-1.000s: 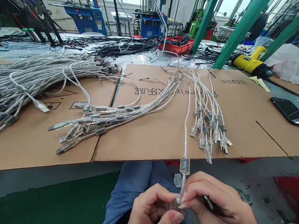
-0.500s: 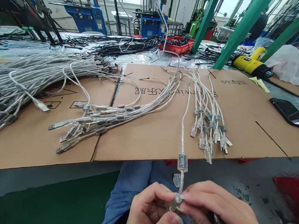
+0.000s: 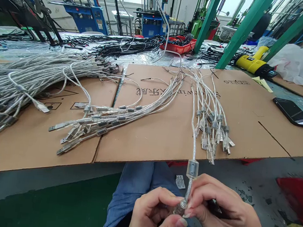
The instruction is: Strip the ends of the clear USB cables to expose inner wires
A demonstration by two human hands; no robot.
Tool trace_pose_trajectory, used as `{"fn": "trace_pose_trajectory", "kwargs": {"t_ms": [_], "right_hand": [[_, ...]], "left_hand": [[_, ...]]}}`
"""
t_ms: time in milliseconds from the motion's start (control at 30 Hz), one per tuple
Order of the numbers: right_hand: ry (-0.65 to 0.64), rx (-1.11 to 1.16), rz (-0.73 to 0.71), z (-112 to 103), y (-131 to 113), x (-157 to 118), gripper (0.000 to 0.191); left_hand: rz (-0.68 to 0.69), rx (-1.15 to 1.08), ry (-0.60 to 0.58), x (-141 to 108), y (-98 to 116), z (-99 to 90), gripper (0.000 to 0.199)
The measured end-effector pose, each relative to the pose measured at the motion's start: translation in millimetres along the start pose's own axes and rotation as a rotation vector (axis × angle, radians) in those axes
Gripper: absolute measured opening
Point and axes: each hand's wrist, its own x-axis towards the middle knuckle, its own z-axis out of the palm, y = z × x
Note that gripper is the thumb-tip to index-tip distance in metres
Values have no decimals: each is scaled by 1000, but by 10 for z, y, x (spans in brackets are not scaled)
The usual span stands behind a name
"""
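Note:
A clear-jacketed USB cable (image 3: 193,146) runs from the cardboard down over its edge, with a grey ferrite bead (image 3: 192,169) just above my hands. My left hand (image 3: 155,213) pinches the connector end of this cable between thumb and fingers. From the other side, my right hand (image 3: 219,213) has thumb and fingertips closed on the cable where it meets the connector. A slim dark object (image 3: 214,207) is tucked in my right hand; most of it is hidden, so I cannot tell its kind. My fingers cover most of the connector.
On the cardboard (image 3: 137,144) lie a small group of USB cables (image 3: 214,126) at right, a bundle (image 3: 124,116) in the middle and a large pile (image 3: 37,77) at left. A phone (image 3: 295,112), a yellow heat gun (image 3: 252,64) and green posts (image 3: 245,33) stand farther right.
The held cable and its bead have shifted slightly right. My right hand has drawn in, its fingers more curled against the cable, while my left hand stays almost in place.

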Motion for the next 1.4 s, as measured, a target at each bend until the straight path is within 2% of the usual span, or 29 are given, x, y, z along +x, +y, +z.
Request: {"fn": "trace_pose_trajectory", "kwargs": {"t_ms": [100, 167, 300, 367, 433, 533, 600, 800, 967, 1033, 1200, 1300, 1400], "right_hand": [[-11, 37, -15, -39, 8, 4, 13], [-32, 20, -9, -111, 7, -10, 7], [-232, -7, 133, -299, -22, -48, 31], [-314, 4, 243, -360, -51, -32, 32], [-397, 8, 284, -377, -94, 28, 26], [-504, -64, 115, -341, -176, 166, 18], [-514, -133, 4, -298, -222, 236, 19], [-232, -251, -39, -166, -225, 187, 27], [-152, -300, -79, -166, -191, 130, 26], [-201, -322, -103, -211, -191, 141, 23], [-543, -389, -189, -321, -188, 189, 24], [-571, -423, -183, -331, -179, 194, 27], [-570, -444, -180, -322, -184, 182, 37]], "left_hand": [[-13, -46, -100, 25, 15, -44, 12], [-10, -69, -114, 30, 34, -60, 12], [15, -48, -86, 4, 55, -85, 9], [17, -21, -69, -11, 53, -92, 9], [11, -7, -68, -15, 50, -89, 10], [25, -17, -74, -2, 54, -76, 9], [44, -27, -80, 6, 61, -76, 7], [34, -2, -94, -19, 77, -117, 7], [28, -14, -105, -29, 70, -96, 7], [30, -10, -109, -28, 69, -82, 8], [41, -10, -103, -9, 84, -66, 9], [35, -23, -100, -1, 90, -63, 9], [32, -39, -116, -9, 82, -70, 6]]}}
